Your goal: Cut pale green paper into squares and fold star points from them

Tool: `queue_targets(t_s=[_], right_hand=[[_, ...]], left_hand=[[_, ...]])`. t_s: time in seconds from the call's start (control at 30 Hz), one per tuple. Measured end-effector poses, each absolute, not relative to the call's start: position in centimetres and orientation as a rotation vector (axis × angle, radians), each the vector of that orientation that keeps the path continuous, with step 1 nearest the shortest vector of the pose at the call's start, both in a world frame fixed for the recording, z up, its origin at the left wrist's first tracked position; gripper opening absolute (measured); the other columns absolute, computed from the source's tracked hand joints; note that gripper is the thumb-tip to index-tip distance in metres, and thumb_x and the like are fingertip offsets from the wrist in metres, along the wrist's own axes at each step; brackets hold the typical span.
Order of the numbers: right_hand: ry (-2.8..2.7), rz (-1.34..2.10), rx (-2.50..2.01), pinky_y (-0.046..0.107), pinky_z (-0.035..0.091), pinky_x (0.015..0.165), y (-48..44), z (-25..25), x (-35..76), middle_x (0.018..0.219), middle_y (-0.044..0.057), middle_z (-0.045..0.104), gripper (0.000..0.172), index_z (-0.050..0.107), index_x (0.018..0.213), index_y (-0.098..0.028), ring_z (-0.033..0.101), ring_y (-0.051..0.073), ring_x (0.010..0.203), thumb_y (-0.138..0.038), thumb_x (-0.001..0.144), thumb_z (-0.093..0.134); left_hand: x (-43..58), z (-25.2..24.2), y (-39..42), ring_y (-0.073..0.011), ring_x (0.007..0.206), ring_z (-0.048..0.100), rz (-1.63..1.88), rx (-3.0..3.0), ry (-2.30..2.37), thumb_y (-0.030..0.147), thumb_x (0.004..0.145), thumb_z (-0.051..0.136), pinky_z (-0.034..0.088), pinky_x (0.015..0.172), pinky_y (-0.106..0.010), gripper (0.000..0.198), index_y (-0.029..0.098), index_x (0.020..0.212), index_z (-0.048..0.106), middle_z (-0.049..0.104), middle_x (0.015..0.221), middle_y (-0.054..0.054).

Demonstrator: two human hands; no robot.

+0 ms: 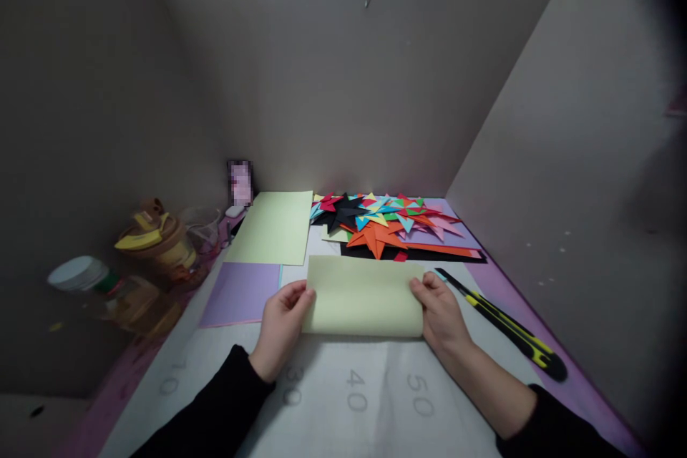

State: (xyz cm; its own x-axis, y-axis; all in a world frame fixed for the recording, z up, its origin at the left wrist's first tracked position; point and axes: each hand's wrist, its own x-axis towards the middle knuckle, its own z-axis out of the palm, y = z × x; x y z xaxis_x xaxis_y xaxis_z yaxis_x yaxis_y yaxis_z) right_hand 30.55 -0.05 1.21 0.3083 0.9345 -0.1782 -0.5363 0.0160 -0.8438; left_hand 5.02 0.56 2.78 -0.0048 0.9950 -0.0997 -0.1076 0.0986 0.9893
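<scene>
I count two hands [285,320], two large green sheets [365,297], one cutter [504,322] at right, one white-lidded jar [132,304] and one brown tub [161,250] at left; the far paper stars [376,236] overlap too much to number.

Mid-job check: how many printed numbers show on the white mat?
4: the 10 at left, the 30 beside the left sleeve, the 40 below the held green paper, and the 50 right of that. Others may be hidden.

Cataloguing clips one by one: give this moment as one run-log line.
left hand: holds pale green paper, left edge | right hand: holds its right edge | right: utility knife | beyond: paper stars
</scene>
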Motion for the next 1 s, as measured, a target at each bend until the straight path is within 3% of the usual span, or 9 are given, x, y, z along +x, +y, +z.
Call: queue_targets(t_s=[0.2,1.0], right_hand=[[-0.498,1.226,-1.007,0.021,0.038,0.049,-0.07,1.08,30.53,0.058,-0.006,0.055,0.039,0.041,0.067,-0.022,0.047,0.010,0.052,-0.030,0.059,0.078],[-0.492,1.180,-1.000,0.023,0.036,0.051,0.32,1.39,31.01,0.055,-0.004,0.054,0.029,0.052,0.056,-0.019,0.046,0.010,0.051,-0.030,0.055,0.079]], left_hand=[[5.07,3.00,0.46,-0.0204,0.084,0.064,1.186,1.057,1.198,0.036,0.072,0.067,0.047,0.067,-0.024,0.034,0.013,0.097,0.065,0.070,0.091,-0.009],[4.99,2.33,1.13,-0.0133,0.066,0.060,1.232,0.888,1.143,0.035,0.064,0.073,0.044,0.060,-0.020,0.033,0.013,0.087,0.064,0.067,0.073,-0.004]])
